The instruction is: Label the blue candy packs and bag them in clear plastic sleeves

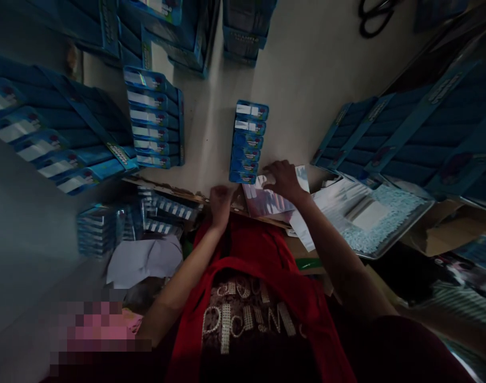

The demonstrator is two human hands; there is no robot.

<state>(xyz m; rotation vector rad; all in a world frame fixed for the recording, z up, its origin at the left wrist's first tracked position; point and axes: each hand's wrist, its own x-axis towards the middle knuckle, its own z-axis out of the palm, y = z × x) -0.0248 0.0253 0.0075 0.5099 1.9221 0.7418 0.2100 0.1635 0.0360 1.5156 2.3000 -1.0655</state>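
A short row of blue packs (246, 141) lies on the pale table (211, 127) in front of me, some with white labels on their ends. My left hand (221, 199) is at the table's near edge, just below and left of that row; its fingers look curled, and whatever they may hold is too dark to make out. To the right, my right hand (283, 180) is over a shiny printed sheet (262, 201), fingers bent and spread apart, with the fingertips near the bottom end of the row.
Stacked blue boxes (158, 119) stand at the left, with larger stacks (418, 127) at the right. A tray of small light-blue pieces (402, 213) is at the right, beside an open carton (454, 229). Black scissors (374, 18) lie at the far right.
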